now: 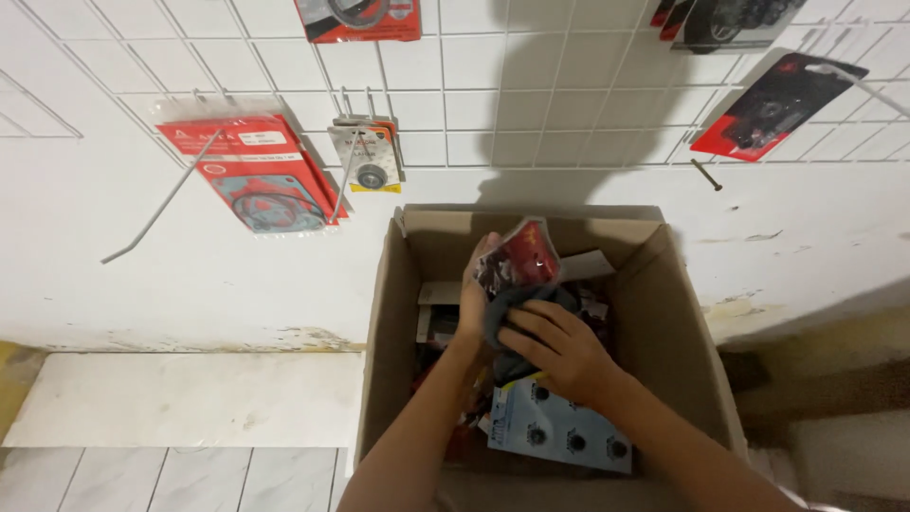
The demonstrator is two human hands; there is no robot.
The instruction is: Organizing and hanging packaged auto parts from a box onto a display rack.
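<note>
Your right hand point(557, 349) lies fingers curled over a dark pack point(517, 313) inside the box point(664, 332). Your left hand point(477, 294) grips a red pack point(524, 256) from the side, held upright above the box's contents. Just below your right hand lies a blue card point(559, 431).

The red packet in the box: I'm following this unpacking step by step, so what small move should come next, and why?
Probably lift the red packet straight up out of the cardboard box: both hands, left hand and right hand, already grip it above the other packets, and wall hooks hang just above.
</note>
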